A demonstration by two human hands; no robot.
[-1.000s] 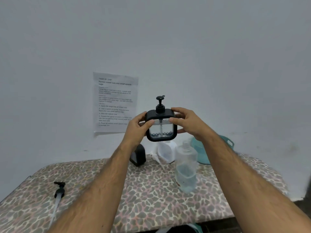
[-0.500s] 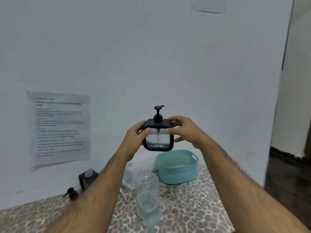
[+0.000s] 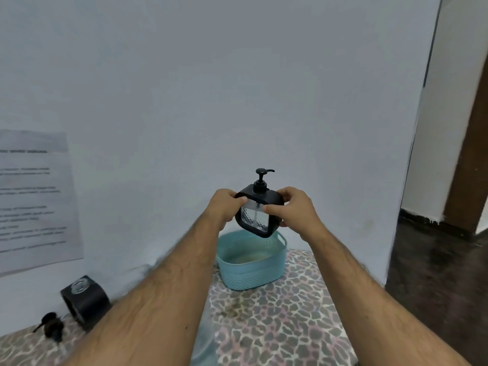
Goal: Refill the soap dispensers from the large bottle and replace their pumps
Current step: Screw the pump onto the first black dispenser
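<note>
- Head view showed both hands raised in front of the wall, with the square dispenser (image 3: 258,215) held between them, tilted a little; the left hand (image 3: 224,207) gripped its left edge and the right hand (image 3: 290,210) its right edge, fingers curled round the black frame.
- Its pump (image 3: 261,180) sat on top and looked seated, though I could not tell whether it was screwed fully home; a loose collar could let soap leak once it was tipped.
- Below the hands stood the teal basket (image 3: 250,273); a slip from that two-sided pinch would likely have dropped the dispenser into it or onto the leopard-print cloth (image 3: 277,326).
- Down by the left forearm sat a second dispenser (image 3: 85,303), open-topped, with its loose pump (image 3: 51,326) just beside it; a careless elbow could have knocked either one.
- The large bottle was not clearly in sight.
</note>
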